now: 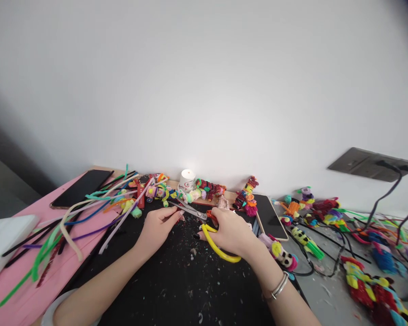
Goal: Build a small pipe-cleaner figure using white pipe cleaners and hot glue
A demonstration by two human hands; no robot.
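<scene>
My right hand (230,232) grips yellow-handled scissors (204,222) over a black mat (177,280); the blades point left and up. My left hand (158,225) is pinched at the blade tips, holding something small I cannot make out. A silver bracelet (279,286) sits on my right wrist. Just behind the hands lie small pipe-cleaner figures (204,190) and a white paper cup (187,179).
Loose pipe cleaners (88,213) spread over a pink board (23,285) at left, beside a dark phone (81,188). Another phone (270,216) lies right of the hands. More colourful figures (367,280) and black cables (384,194) cover the right side. Trimmings litter the mat.
</scene>
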